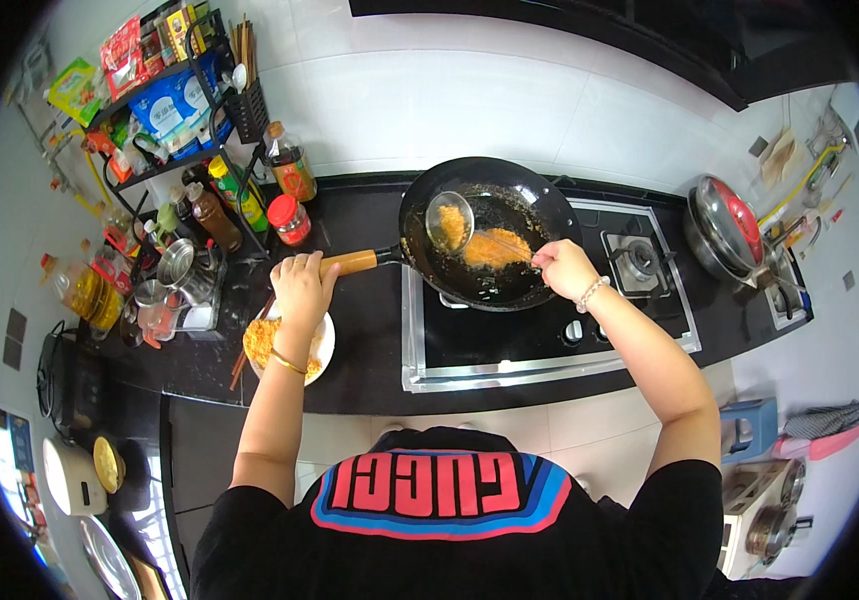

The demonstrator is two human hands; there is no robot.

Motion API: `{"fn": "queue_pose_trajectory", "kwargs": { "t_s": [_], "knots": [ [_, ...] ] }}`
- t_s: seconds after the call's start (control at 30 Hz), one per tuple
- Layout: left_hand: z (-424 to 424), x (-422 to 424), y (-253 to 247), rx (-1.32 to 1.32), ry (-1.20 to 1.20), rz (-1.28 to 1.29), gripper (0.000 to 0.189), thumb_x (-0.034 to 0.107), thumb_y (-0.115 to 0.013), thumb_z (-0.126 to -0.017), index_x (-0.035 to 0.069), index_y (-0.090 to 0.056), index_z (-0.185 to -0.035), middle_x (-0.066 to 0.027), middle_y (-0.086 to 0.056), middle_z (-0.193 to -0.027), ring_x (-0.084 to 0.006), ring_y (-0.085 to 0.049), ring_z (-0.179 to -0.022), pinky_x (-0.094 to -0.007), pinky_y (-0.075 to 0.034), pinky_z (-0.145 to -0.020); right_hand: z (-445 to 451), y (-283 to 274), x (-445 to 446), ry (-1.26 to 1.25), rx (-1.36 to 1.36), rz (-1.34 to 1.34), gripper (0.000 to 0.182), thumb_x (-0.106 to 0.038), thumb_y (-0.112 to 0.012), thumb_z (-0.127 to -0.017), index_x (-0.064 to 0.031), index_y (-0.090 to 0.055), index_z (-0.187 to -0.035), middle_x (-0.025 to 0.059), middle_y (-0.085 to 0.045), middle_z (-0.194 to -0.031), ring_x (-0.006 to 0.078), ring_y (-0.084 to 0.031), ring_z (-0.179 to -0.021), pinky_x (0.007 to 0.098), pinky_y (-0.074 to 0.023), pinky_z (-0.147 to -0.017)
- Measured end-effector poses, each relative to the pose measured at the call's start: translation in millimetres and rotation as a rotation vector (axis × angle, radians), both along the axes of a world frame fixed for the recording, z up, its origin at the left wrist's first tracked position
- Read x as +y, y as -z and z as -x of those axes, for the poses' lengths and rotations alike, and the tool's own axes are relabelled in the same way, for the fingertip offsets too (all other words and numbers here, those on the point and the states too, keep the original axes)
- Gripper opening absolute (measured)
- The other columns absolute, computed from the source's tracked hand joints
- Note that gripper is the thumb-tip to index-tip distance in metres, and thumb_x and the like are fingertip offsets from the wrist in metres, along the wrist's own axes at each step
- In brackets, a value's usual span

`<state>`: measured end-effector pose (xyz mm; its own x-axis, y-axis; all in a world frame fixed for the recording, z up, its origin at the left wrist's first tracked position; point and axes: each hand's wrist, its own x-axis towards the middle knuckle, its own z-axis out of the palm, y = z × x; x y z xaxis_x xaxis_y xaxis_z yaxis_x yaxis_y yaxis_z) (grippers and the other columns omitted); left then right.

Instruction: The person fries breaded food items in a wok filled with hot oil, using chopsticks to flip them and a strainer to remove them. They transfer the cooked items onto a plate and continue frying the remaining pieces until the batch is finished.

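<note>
My left hand (300, 291) is closed around the wooden handle of a black wok (429, 270); the handle (354, 262) points left. The wok sits tilted over the left side of the gas stove (474, 349). My right hand (566, 271) grips the thin handle of a small wire-mesh skimmer (450, 222), which is held over the wok's left part with golden crumbs in it. Beside the skimmer, a golden-brown breaded piece (498, 248) lies in the wok among loose crumbs. Below my left hand, partly hidden by the forearm, a white plate (328, 346) holds breaded food (261, 341).
Chopsticks (237, 367) lie at the plate's left. A red-lidded jar (289, 220), sauce bottles (291, 161) and a black spice rack (152, 169) stand behind on the left. Right of the wok is a free burner (639, 260), then stacked metal pans (722, 225). A range hood (587, 22) hangs above.
</note>
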<state>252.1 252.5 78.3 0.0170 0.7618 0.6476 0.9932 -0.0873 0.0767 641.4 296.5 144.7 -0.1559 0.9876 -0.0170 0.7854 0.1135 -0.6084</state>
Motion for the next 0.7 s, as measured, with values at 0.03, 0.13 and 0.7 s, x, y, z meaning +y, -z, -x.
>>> {"fn": "queue_pose_trajectory", "kwargs": {
  "t_s": [0.03, 0.13, 0.7],
  "knots": [
    [0, 0, 0, 0.001, -0.001, 0.005, 0.032, 0.034, -0.061, -0.078, 0.007, -0.062, -0.095, -0.0068, -0.061, -0.085, -0.0247, -0.055, -0.086, -0.0399, -0.037, -0.081, 2, -1, -3, 0.015, 0.081, 0.079, 0.016, -0.009, -0.054, -0.081, 0.0013, -0.065, -0.079, 0.0156, -0.063, -0.068, 0.0248, -0.063, -0.065, 0.0336, -0.0488, -0.063],
    [0, 0, -1, 0.003, -0.004, 0.015, 0.032, 0.034, -0.061, -0.078, 0.007, -0.062, -0.095, -0.0067, -0.061, -0.085, -0.0247, -0.055, -0.086, -0.0398, -0.037, -0.081, 4, -17, -15, 0.07, 0.363, 0.336, 0.018, -0.012, -0.053, -0.085, 0.0007, -0.065, -0.08, 0.005, -0.055, -0.055, 0.0099, -0.047, -0.043, 0.0248, -0.0347, -0.039],
    [0, -1, -1, 0.006, -0.005, 0.02, 0.031, 0.034, -0.061, -0.079, 0.007, -0.063, -0.093, -0.0064, -0.06, -0.084, -0.0248, -0.055, -0.085, -0.0394, -0.037, -0.081, -33, -42, -48, -0.091, 0.226, 0.104, 0.019, -0.008, -0.05, -0.087, 0.0036, -0.064, -0.082, 0.0058, -0.054, -0.054, 0.0112, -0.049, -0.048, 0.0261, -0.0409, -0.048]
  ]
}}
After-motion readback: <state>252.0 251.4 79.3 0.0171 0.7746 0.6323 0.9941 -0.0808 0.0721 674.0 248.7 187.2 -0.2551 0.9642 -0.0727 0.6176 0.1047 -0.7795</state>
